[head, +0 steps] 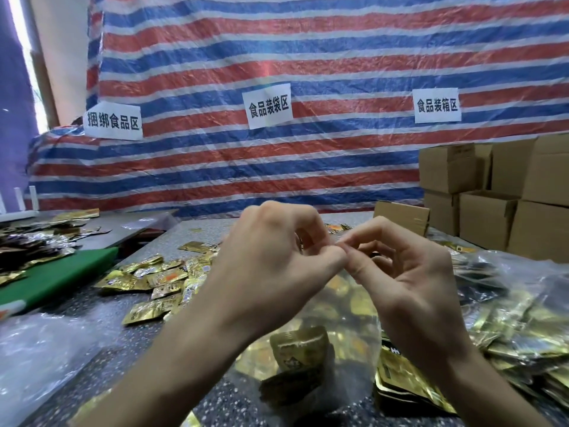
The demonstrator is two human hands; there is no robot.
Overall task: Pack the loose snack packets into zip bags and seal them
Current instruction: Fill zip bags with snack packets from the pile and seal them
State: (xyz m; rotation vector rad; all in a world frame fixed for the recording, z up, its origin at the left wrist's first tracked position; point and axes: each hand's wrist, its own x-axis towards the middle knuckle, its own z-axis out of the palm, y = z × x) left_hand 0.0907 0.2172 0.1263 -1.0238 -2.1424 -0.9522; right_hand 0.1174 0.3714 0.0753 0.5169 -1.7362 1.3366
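The left hand (271,272) and right hand (409,278) pinch the clear plastic zip bag (348,306) by its top edge, holding it up so the gold foil snack packets (300,349) settle below, seemingly for sealing.

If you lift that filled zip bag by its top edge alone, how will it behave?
Probably floppy: the zip bag is thin clear film, hanging below where the left hand and right hand pinch it. Likely bottom-heavy, since gold snack packets crowd its lower part. The glossy film may slip from a light pinch.
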